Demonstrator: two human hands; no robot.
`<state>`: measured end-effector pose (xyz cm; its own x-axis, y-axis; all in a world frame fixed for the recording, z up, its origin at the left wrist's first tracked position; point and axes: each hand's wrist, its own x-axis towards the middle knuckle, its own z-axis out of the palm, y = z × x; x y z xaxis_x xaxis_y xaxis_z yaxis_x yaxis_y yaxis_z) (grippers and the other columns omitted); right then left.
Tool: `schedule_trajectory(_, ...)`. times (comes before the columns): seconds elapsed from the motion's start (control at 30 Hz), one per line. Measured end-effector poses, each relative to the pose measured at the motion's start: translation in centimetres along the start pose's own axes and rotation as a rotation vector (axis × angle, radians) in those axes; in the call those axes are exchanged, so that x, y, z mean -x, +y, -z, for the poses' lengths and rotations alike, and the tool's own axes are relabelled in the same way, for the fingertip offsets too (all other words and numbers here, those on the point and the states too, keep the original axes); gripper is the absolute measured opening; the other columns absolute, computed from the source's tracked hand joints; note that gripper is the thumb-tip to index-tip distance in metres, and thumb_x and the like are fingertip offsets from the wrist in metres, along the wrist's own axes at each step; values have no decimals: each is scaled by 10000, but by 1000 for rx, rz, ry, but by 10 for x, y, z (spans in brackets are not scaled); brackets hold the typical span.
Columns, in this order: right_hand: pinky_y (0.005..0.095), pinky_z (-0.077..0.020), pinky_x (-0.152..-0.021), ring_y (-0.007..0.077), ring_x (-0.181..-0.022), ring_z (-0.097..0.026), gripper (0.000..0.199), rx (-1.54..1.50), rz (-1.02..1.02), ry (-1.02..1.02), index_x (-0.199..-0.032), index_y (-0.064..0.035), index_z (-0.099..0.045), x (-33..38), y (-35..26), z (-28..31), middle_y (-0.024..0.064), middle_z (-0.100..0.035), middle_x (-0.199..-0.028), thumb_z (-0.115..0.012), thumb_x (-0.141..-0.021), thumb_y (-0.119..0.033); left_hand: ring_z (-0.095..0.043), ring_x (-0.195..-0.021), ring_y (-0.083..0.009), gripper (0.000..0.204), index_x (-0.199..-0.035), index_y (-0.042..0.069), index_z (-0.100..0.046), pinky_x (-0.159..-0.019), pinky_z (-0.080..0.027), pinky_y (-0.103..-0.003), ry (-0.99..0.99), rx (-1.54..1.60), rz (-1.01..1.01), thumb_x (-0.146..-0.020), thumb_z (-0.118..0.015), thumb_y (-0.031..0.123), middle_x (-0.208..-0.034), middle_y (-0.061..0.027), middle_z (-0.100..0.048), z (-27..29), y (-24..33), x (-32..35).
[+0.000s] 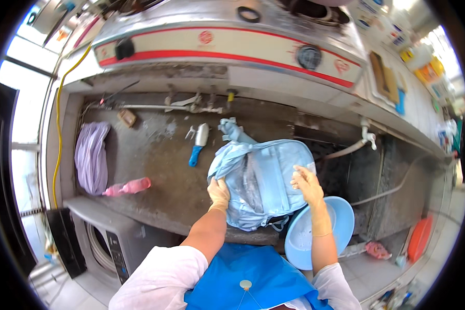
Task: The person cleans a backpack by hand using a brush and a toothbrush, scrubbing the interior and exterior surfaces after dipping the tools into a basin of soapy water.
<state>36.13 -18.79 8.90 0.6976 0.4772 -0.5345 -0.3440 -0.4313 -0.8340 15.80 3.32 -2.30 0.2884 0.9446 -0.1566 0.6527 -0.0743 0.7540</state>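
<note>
Left grip (pixel 219 195): pale-yellow glove, fingers curled in on the fabric at the 8-to-9 o'clock edge of the light-blue backpack (pixel 272 175); little gap between thumb and fingers. Right grip (pixel 308 187): similar glove, over the bag's 3 o'clock side, fingers part-bent and bunched toward the thumb; cannot tell whether fabric or anything else is pinched there.

Backpack: lies flat, near mid-view, on the grey tabletop (pixel 155 155). Surface creased, wet-looking. Greyish darker patch left of its centre; beside this a smoother, paler band runs roughly 12 to 6 o'clock. Left side crumpled in folds; right side fuller, rounded at the 1 o'clock corner. Strap (pixel 231 128) bunched at 11 o'clock, same blue. A thin loop hangs at the lower edge, about 5 o'clock.

Around the bag: brush (pixel 197 144), white with blue handle, near at 10 o'clock; pink bottle (pixel 134 186), lying at 9 o'clock; purple cloth (pixel 92 157), farther out, 9 to 10 o'clock; blue basin (pixel 344 222) just beside at 4 to 5 o'clock, partly behind the right forearm.
</note>
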Motion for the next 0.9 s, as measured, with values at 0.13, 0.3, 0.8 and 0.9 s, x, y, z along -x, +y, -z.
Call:
schedule_trajectory(0.13, 241, -517, -690, 121, -795, -615, 445, -99, -55, -150, -1292, 11, -548, -9, -16, -68, 92, -623, -985, -609, -938, -251, -590, -736, -492, 275, -867, 12, -617, -630, -461, -491, -12, 32, 17, -913, -525, 266, -732, -298, -593, 2, 6, 7)
schedule_trajectory(0.3, 300, -506, -752, 145, -809, -621, 462, 137, 69, -330, -1302, -54, -566, -13, -27, -143, 71, -638, -930, -606, -923, -315, -593, -711, -483, 320, -885, 5, -630, -613, -467, -486, -46, 88, 42, -928, -557, 314, -716, -283, -599, 6, -2, 8)
schedule_trajectory(0.8, 443, -365, -1063, 401, -1286, -429, 673, 763, 201, -13, -1473, -89, -313, 116, -26, -173, 242, -433, -1412, -568, -904, -343, -626, -891, -458, 373, -977, -29, -638, -772, -482, -491, -249, 247, 59, -938, -506, 318, -941, -295, -659, -5, 3, -2)
schedule_trajectory(0.9, 446, -304, -1113, 392, -1361, -341, 747, 812, 119, 151, -1512, -118, -229, 165, -16, -164, 239, -344, -1481, -586, -895, -341, -649, -848, -403, 363, -989, -63, -606, -733, -504, -445, -279, 88, -150, -982, -468, 272, -861, -268, -668, -22, -32, -9)
